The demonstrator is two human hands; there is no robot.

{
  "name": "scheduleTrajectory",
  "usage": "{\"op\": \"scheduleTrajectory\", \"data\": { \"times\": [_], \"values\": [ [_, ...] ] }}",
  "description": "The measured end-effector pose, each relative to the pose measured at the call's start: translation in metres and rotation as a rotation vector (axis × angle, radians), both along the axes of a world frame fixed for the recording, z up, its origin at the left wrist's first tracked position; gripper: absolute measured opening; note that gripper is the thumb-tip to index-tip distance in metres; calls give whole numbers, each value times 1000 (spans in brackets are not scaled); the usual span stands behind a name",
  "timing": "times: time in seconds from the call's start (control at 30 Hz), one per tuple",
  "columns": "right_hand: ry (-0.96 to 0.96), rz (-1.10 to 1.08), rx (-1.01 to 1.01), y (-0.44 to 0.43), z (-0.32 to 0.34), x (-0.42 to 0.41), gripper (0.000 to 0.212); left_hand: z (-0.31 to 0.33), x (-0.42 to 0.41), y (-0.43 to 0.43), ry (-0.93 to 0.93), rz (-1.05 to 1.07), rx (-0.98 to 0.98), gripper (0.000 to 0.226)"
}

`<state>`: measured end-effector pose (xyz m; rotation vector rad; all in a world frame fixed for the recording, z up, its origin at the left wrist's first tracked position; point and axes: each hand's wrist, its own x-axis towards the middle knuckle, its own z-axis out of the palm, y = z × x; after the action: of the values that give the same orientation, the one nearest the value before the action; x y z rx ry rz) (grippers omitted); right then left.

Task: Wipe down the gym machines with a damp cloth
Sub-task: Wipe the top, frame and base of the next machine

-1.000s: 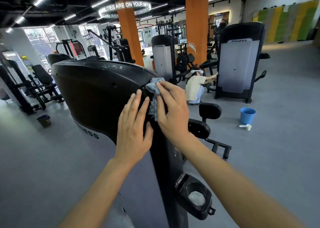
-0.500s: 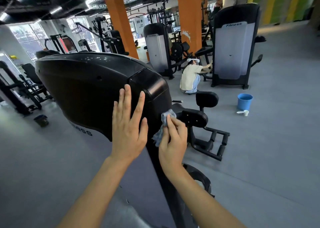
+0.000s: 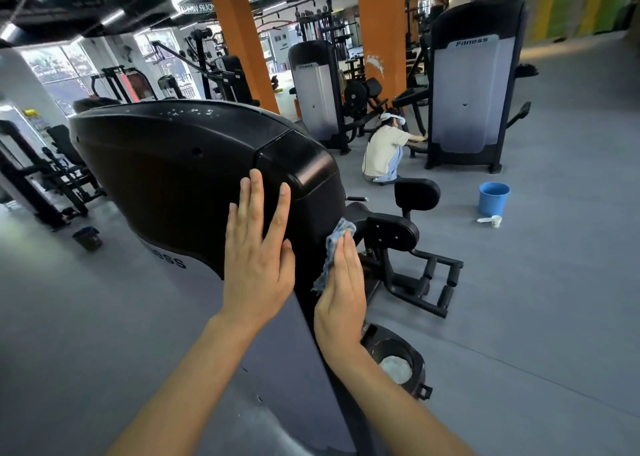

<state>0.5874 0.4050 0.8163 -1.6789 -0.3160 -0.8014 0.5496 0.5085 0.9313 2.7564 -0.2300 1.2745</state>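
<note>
A tall gym machine with a glossy black shroud (image 3: 166,164) and a grey "Fitness" panel stands right in front of me. My left hand (image 3: 258,247) lies flat on the shroud's side, fingers straight. My right hand (image 3: 341,293) presses a blue-grey cloth (image 3: 334,247) with straight fingers against the machine's narrow right edge, below the rounded top corner. Part of the cloth is hidden under that hand.
A black cup holder (image 3: 394,362) juts out low on the right. The machine's padded seat and foot bars (image 3: 412,247) lie behind my right hand. A blue bucket (image 3: 493,197) and a white scoop (image 3: 490,220) sit on the grey floor. A crouching person (image 3: 384,150) works at another machine (image 3: 471,92).
My right hand slid the cloth down the machine's right edge from the top corner to mid-height and flattened out. My left hand stayed flat on the shroud's side.
</note>
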Motion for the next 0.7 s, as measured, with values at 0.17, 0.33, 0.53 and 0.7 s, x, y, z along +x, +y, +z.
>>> {"op": "scheduleTrajectory", "data": {
  "times": [0.17,0.33,0.53,0.7],
  "values": [
    [-92,88,154,6,77,9,55,2,-4,1,1,-12,10,95],
    [-197,49,56,3,119,23,58,6,-8,7,29,-48,11,95],
    [-5,-59,-17,-11,42,12,57,0,-9,0,45,-10,5,96],
    [112,-32,2,-17,35,4,56,-17,-15,-7,86,-9,-9,97]
  ]
}}
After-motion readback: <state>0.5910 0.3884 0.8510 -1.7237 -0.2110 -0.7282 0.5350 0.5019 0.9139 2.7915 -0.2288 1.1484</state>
